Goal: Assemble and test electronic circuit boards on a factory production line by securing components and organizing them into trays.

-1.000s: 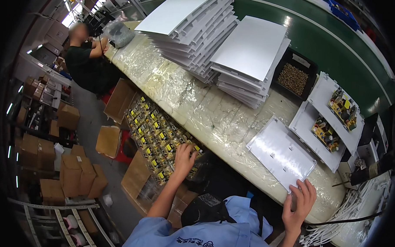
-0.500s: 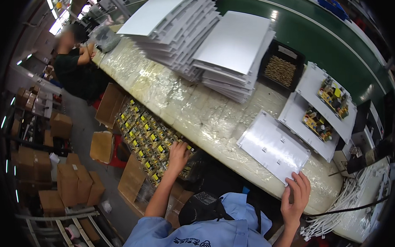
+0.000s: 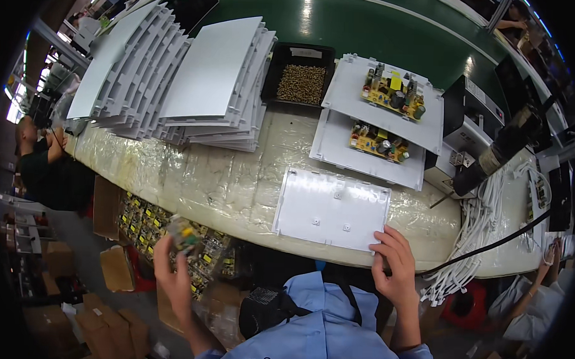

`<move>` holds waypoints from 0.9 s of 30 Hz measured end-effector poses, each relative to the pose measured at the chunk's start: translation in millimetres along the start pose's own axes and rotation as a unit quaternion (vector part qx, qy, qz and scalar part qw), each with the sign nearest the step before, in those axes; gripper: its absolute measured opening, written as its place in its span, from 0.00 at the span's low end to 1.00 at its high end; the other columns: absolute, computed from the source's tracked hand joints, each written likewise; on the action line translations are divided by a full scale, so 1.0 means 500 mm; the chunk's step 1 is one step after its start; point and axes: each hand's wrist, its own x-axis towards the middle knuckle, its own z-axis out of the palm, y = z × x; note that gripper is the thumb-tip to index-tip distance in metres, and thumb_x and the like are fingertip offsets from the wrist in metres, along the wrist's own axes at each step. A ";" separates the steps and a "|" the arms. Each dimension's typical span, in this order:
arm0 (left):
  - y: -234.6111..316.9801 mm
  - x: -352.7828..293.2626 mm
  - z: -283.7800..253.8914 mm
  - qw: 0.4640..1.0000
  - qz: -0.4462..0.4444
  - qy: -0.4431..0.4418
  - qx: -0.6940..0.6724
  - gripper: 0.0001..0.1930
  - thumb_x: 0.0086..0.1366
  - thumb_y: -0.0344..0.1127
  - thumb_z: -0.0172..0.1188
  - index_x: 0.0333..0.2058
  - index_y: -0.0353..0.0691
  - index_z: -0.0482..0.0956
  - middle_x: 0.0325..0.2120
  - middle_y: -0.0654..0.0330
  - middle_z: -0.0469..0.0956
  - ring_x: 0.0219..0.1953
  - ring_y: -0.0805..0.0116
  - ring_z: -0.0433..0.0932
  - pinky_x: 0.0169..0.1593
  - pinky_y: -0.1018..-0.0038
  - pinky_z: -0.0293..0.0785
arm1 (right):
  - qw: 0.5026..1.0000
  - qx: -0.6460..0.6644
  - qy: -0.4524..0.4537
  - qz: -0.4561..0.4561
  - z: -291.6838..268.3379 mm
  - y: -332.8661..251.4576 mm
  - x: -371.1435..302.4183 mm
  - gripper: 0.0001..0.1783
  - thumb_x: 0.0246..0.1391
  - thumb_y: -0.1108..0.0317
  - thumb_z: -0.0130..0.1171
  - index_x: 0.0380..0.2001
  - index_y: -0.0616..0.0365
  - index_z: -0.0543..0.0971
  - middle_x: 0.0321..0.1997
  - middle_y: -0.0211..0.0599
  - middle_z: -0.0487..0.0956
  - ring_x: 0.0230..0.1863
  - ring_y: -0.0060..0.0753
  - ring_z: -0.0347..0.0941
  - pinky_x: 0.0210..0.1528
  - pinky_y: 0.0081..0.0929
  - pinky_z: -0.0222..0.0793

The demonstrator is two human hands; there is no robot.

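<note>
My left hand (image 3: 172,270) holds a circuit board (image 3: 185,234) between thumb and fingers; the board is smeared by motion. It is raised over a cardboard box of circuit boards (image 3: 148,226), standing below the table's front edge. In front of me on the table lies a white plastic panel (image 3: 327,214), its inner side up with small raised mounts. My right hand (image 3: 395,262) has its fingers curled at the panel's near right corner, the thumb by the front edge. Behind it, two more white panels (image 3: 339,143) overlap, each carrying a circuit board (image 3: 395,94).
Two tall stacks of white panels (image 3: 209,69) stand at the back left. A black tray (image 3: 273,59) of brass-coloured screws is behind the table's middle. To the right are a boxy device (image 3: 470,116), a dark screwdriver-like tool (image 3: 490,164) and bundled white cables (image 3: 466,243). A person (image 3: 53,171) sits far left.
My left hand has lifted a circuit board out of the box. The view has turned, so the table now lies more level. My right hand stays at the panel's corner.
</note>
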 end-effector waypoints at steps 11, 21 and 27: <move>0.287 0.029 0.319 0.800 0.431 -0.417 -0.016 0.25 0.56 0.20 0.59 0.54 0.34 0.73 0.50 0.52 0.74 0.56 0.48 0.71 0.59 0.60 0.70 | 0.997 -0.048 0.053 0.003 -0.016 -0.032 -0.006 0.20 0.44 0.84 0.59 0.43 0.60 0.80 0.51 0.45 0.79 0.54 0.52 0.74 0.57 0.42 0.70; 0.236 0.018 0.323 0.856 0.334 -0.387 -0.076 0.39 0.55 0.33 0.70 0.65 0.37 0.64 0.59 0.48 0.67 0.61 0.48 0.66 0.63 0.59 0.65 | 0.997 -0.022 0.062 0.037 0.027 -0.010 0.021 0.18 0.49 0.81 0.64 0.46 0.61 0.79 0.45 0.44 0.79 0.46 0.46 0.75 0.49 0.36 0.71; 0.206 0.018 0.333 0.854 0.346 -0.372 -0.116 0.41 0.52 0.33 0.73 0.64 0.37 0.63 0.59 0.48 0.67 0.62 0.48 0.65 0.65 0.59 0.62 | 0.997 -0.014 0.071 0.012 0.041 -0.014 0.034 0.17 0.49 0.84 0.62 0.44 0.61 0.80 0.44 0.44 0.78 0.44 0.45 0.75 0.47 0.35 0.72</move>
